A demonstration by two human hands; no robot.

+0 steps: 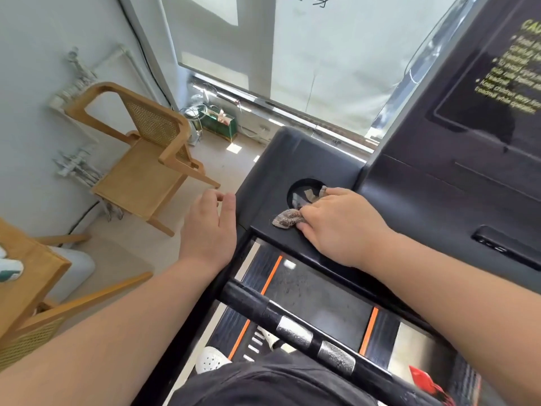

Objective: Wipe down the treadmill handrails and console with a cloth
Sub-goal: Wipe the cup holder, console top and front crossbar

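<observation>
Console (292,155) edge, right hand (341,222) gripping cloth (287,218)

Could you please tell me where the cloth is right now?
In the head view, the cloth lies mid-frame on the console tray, bunched under the right hand at the near edge of the cup holder.

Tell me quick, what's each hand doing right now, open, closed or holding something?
Left hand: open, fingers relaxed, holding nothing.
Right hand: grips the cloth, pressing it onto the console beside the cup holder.
</observation>
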